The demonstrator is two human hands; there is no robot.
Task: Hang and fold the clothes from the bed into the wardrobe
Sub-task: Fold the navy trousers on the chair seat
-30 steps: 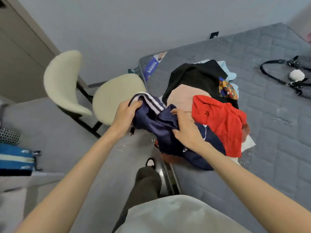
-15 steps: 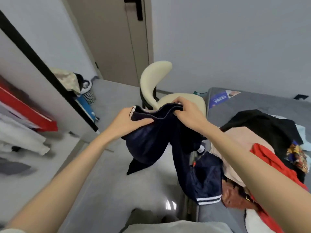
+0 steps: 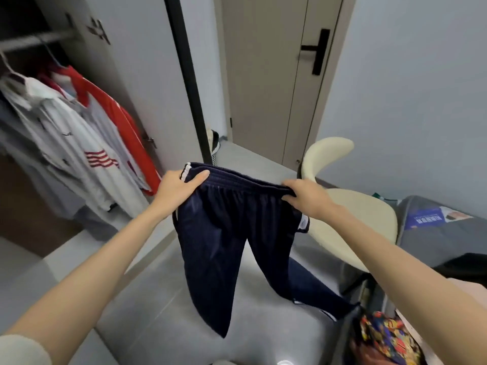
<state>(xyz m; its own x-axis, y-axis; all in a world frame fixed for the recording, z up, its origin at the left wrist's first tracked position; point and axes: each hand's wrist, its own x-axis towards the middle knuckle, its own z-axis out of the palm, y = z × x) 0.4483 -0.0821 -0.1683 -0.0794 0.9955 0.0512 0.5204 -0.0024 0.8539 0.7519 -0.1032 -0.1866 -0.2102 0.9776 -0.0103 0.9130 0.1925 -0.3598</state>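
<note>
Navy trousers (image 3: 224,241) with white side stripes hang by their elastic waistband, stretched flat in front of me above the floor. My left hand (image 3: 176,191) grips the left end of the waistband, my right hand (image 3: 305,198) grips the right end. One leg hangs straight down; the other trails right toward the bed (image 3: 442,233). The open wardrobe (image 3: 110,61) stands at the left, with a striped white shirt (image 3: 73,143) and a red garment (image 3: 123,122) hanging from its rail. A colourful patterned garment (image 3: 384,338) lies at the bed's near edge.
A cream chair (image 3: 350,214) stands between me and the bed, right behind the trousers. A beige door (image 3: 274,83) with a black handle is straight ahead. A black wardrobe frame post (image 3: 189,83) rises left of the door. Grey floor (image 3: 147,285) lies below.
I have turned left from the bed toward the wardrobe. Both hands lifted the trousers higher and pulled the waistband out flat, so the legs now hang down.
</note>
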